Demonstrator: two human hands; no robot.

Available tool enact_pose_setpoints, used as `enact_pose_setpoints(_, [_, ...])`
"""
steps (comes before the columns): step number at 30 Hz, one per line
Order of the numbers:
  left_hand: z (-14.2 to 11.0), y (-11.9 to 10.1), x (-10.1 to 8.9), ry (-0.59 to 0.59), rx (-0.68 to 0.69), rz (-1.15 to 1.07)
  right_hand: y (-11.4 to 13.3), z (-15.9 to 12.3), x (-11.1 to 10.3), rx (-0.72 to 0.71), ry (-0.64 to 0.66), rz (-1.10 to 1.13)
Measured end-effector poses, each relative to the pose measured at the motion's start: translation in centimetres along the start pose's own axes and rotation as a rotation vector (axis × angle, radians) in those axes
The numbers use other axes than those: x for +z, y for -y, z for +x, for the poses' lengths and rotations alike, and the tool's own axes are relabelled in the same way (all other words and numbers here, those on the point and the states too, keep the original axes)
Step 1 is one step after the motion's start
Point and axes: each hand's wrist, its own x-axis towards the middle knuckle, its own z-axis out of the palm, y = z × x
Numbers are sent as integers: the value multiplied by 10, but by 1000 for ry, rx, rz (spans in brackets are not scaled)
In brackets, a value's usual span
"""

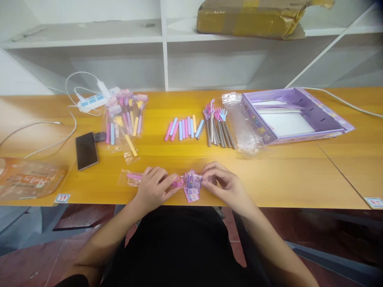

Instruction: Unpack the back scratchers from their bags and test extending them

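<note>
A pink back scratcher (178, 182) in a clear plastic bag lies crosswise near the table's front edge. My left hand (155, 183) is closed over its middle, and the pink handle sticks out to the left. At the bag's right end is a purple printed card (194, 181), whose edge my right hand (223, 182) pinches between thumb and fingers. Just below lie pink printed cards (191, 195), partly covered by the bag. Farther back are several loose coloured handles (184, 128) and several metal back scratchers (220, 129) with pink and blue hand-shaped heads.
Bagged back scratchers (128, 115) are piled at the back left, by a power strip (94, 101) and a phone (86, 151). An orange printed bag (31, 179) lies far left. Clear plastic bags (247, 135) sit beside an open purple box (263, 129). Shelves hold a taped carton (248, 18).
</note>
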Motion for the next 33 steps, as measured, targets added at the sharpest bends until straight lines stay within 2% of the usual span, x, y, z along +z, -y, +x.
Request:
enact_pose_setpoints(6, [-3, -1, 0, 6, 64, -90, -1, 1, 7, 16, -27, -100])
enact_pose_setpoints(8, [-3, -1, 0, -1, 91, -120, 0, 2, 6, 24, 25, -41])
enact_pose_setpoints(11, [-4, 1, 0, -20, 58, -108, 2, 2, -1, 32, 92, 31])
enact_pose_setpoints(16, [-4, 3, 0, -19, 16, -81, 5, 2, -10, 12, 0, -114])
enact_pose_setpoints(25, [-4, 2, 0, 6, 19, -52, -4, 1, -5, -62, 4, -245])
enact_pose_setpoints(33, [-4, -2, 1, 6, 69, 3, 2, -7, -2, -113, -41, -383])
